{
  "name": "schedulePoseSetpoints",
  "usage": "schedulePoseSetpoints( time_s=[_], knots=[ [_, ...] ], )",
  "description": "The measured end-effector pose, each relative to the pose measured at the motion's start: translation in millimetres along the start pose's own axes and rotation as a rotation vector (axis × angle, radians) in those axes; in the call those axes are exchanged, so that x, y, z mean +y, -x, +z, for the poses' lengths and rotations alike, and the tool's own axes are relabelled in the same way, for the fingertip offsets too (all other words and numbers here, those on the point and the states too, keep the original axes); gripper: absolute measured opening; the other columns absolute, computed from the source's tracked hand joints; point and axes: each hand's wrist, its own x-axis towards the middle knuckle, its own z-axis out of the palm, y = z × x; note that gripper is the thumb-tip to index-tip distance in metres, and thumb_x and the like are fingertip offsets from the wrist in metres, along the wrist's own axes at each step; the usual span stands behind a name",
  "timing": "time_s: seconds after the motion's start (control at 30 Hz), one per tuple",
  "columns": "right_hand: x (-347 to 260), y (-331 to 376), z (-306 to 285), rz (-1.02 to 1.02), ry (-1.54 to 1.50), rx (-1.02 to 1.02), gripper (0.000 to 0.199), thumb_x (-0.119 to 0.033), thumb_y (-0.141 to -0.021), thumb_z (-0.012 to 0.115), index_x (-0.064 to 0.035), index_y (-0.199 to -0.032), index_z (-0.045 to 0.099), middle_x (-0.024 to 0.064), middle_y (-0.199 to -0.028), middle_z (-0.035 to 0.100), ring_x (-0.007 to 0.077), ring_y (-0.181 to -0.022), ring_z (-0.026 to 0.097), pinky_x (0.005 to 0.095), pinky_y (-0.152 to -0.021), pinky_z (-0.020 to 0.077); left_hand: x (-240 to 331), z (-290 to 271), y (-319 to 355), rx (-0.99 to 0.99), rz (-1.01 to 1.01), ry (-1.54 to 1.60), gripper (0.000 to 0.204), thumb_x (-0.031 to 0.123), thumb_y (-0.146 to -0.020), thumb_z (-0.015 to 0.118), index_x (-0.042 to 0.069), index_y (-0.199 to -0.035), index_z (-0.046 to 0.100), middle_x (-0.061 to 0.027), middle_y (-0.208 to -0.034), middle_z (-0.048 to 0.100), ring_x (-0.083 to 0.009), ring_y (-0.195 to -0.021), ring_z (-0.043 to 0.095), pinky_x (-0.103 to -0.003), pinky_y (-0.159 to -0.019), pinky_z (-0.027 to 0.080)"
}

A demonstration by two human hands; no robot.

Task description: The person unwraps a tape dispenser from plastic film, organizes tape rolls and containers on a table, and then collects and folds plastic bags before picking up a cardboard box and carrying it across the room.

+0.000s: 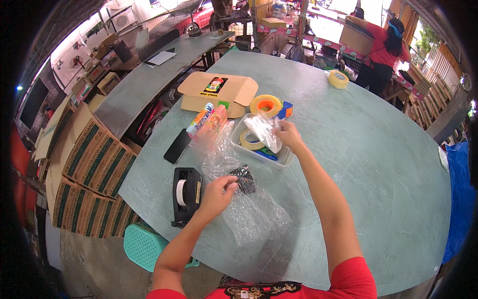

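A grey-green counter (378, 199) with faint marbled veining fills most of the view. Folded cardboard cartons (97, 154) lean in a stack off its left edge, and beyond its far right side a co-worker (382, 55) in a red top holds a brown carton (356, 36). A turquoise plastic stool (144, 247) stands below the near left edge.

On the counter, an open brown cardboard box (214, 92) with a cartoon sticker lies toward the far left. Nearer, a crumpled length of clear bubble wrap (256, 219), shiny and creased, spreads across the middle. Just beside its upper part sits a translucent plastic container (287, 158) with a yellowish tape roll (251, 139) inside. A black tape dispenser (191, 212) carrying a white roll stands left of the wrap, near a dark phone (177, 146).

The right hand (288, 133) pinches a clear plastic piece (264, 130), glossy, limp and bright with reflections, above the container. The left hand (218, 195) has its thumb and fingertips drawn together at the edge of a small black packet (245, 183), wrinkled and glinting, which rests on the bubble wrap; whether they grip it, I cannot tell.
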Motion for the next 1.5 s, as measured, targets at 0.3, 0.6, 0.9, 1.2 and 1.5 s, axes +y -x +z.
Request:
schedulePoseSetpoints(
  time_s=[0.3, 0.6, 0.9, 1.2, 1.5],
  knots=[
    [2, 39, 15, -0.021, 0.443, -0.65, 0.051, -0.048, -0.065, 0.06, -0.0116, -0.1, 0.057, 0.0163, -0.091, 0.057, 0.0299, -0.087, 0.054, 0.0369, -0.072, 0.0444, -6, -17, 7, 0.038, 0.015, -0.084, 0.02, 0.012, -0.074, 0.056, 0.001, -0.091, 0.057, -0.0115, -0.077, 0.057, -0.0185, -0.064, 0.054, -0.027, -0.058, 0.043],
    [-7, 62, 31, -0.243, 0.992, -0.447, 0.043, -0.028, -0.07, 0.06, -0.0146, -0.11, 0.049, 0.008, -0.117, 0.042, 0.0257, -0.087, 0.056, 0.0368, -0.068, 0.0471, 0, -85, -6, 0.309, -0.09, 0.007, 0.017, 0.01, -0.079, 0.052, 0.001, -0.094, 0.056, -0.0016, -0.08, 0.056, -0.0058, -0.07, 0.049, -0.02, -0.06, 0.04],
    [-4, 16, 39, -0.318, 1.058, -0.464, 0.025, -0.02, -0.068, 0.06, -0.0145, -0.092, 0.059, 0.0072, -0.11, 0.048, 0.0232, -0.081, 0.058, 0.0352, -0.065, 0.0481, -29, -129, 24, 0.387, -0.318, -0.075, 0.016, 0.01, -0.079, 0.052, 0.0, -0.09, 0.057, -0.0043, -0.078, 0.058, -0.0096, -0.068, 0.052, -0.021, -0.057, 0.042],
    [-19, 64, 31, -0.316, 1.083, -0.434, 0.016, -0.013, -0.075, 0.046, -0.0028, -0.079, 0.057, 0.0107, -0.067, 0.06, 0.0256, -0.066, 0.06, 0.0364, -0.053, 0.0486, -40, -18, -190, 0.004, 0.366, -0.467, 0.022, 0.019, -0.071, 0.055, 0.0, -0.081, 0.059, -0.0135, -0.08, 0.059, -0.026, -0.075, 0.057, -0.034, -0.07, 0.043],
    [-15, 135, -12, -0.088, 0.949, -0.336, 0.033, -0.02, -0.081, 0.043, -0.0068, -0.111, 0.041, 0.0101, -0.076, 0.057, 0.0263, -0.058, 0.059, 0.0364, -0.046, 0.046, -49, 156, -303, -0.188, -0.084, -0.887, 0.049, 0.033, -0.063, 0.063, 0.006, -0.101, 0.051, -0.012, -0.101, 0.055, -0.0272, -0.101, 0.047, -0.045, -0.088, 0.031]
  ],
)
